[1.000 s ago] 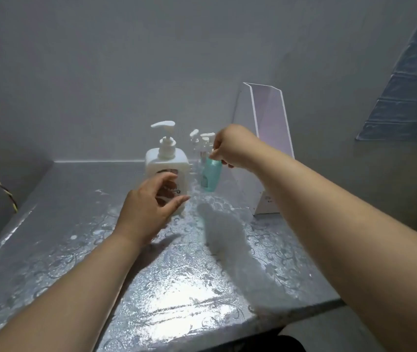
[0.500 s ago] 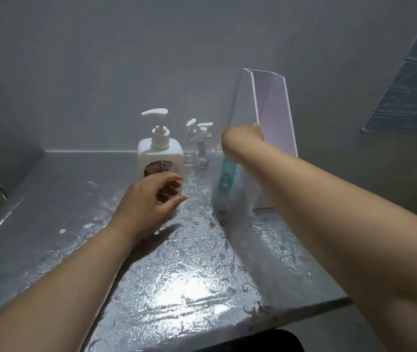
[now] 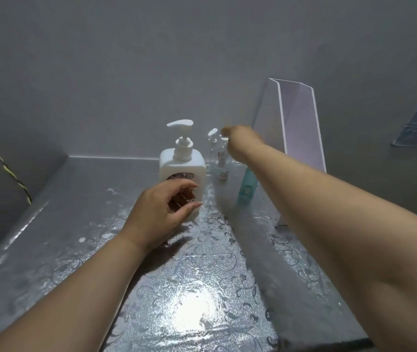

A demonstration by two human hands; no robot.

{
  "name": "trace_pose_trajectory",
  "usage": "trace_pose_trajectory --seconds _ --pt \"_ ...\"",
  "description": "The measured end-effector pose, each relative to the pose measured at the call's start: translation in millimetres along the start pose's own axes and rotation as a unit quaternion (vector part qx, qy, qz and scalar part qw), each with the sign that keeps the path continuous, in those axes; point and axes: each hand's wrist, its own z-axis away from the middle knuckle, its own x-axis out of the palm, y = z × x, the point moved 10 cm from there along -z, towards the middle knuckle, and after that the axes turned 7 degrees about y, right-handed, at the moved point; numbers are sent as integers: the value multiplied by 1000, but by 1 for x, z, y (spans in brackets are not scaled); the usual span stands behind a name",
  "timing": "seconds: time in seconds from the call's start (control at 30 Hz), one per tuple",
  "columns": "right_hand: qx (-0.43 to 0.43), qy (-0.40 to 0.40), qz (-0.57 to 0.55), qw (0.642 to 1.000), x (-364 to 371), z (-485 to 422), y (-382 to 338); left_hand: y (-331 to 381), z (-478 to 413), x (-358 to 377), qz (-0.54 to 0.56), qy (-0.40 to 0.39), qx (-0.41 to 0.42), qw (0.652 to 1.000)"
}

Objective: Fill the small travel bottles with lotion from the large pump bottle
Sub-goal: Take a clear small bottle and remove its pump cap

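Head view: we judge the filling not yet begun, with every bottle upright on the surface [image 3: 202, 288]. Our left hand [image 3: 159, 214] hovers, fingers [image 3: 189, 206] apart, just before the large pump bottle [image 3: 182, 163]. Our right hand [image 3: 240, 143] reaches the clear travel bottles [image 3: 221, 161] behind, its grip hidden, so we cannot tell. The teal travel bottle [image 3: 246, 186] waits nearby.

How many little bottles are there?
3. A rear clear bottle and a front clear bottle stand right of the big pump bottle, by the right hand. A teal bottle stands nearer, partly behind the right arm. More may be hidden.
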Motion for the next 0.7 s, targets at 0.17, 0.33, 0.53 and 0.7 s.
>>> trace_pose_trajectory --seconds 0.17,0.33,0.53,0.7 --pt "5 39 16 999 -13 4 4 3 0 -3 18 10 4 1000" --pt "7 -112 -66 991 -25 46 2 7 2 -5 25 19 4 999" --pt "-16 -118 -267 956 -45 95 -28 14 9 5 -4 -28 7 1000" --pt "-2 -56 -366 929 -45 111 -37 17 9 -7 -14 18 12 1000"
